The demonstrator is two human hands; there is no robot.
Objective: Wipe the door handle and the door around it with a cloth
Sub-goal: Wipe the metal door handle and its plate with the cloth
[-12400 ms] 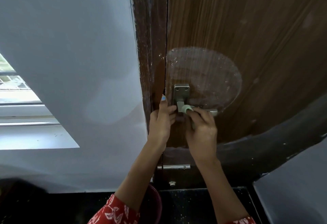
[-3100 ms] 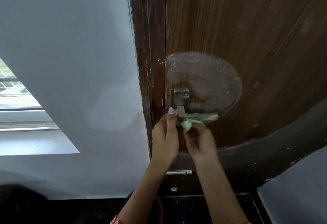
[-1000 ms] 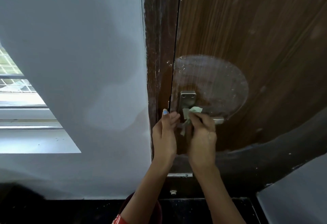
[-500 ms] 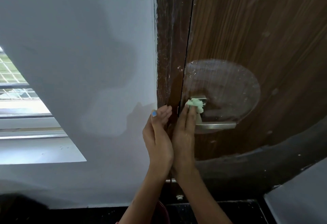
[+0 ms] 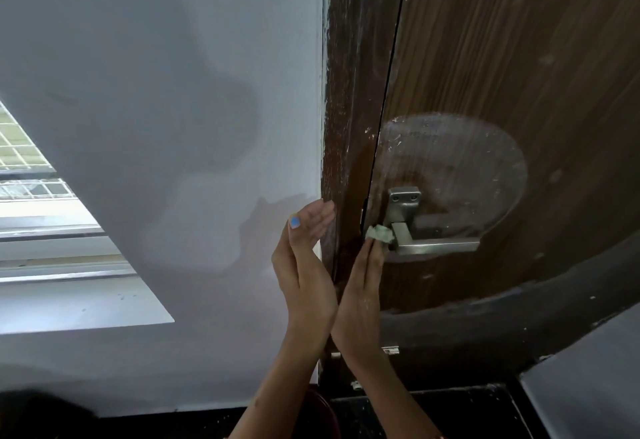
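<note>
Around the door handle (image 5: 415, 230) a round cloudy smear covers the brown door (image 5: 519, 57), so by my reading the wiping is under way but not finished: the film looks unbuffed, and the long lever and the panel beyond the smear show no sign of cleaning. At the neck of the handle, just left of the lever's bend, the right hand (image 5: 360, 293) reaches up with fingers extended, its grip pinching a small crumpled green cloth (image 5: 380, 233) against the metal. Beside it the left hand (image 5: 304, 265) stands upright, palm released and fingers straight, its fingertips near the dark door frame (image 5: 349, 127), grasping nothing.
</note>
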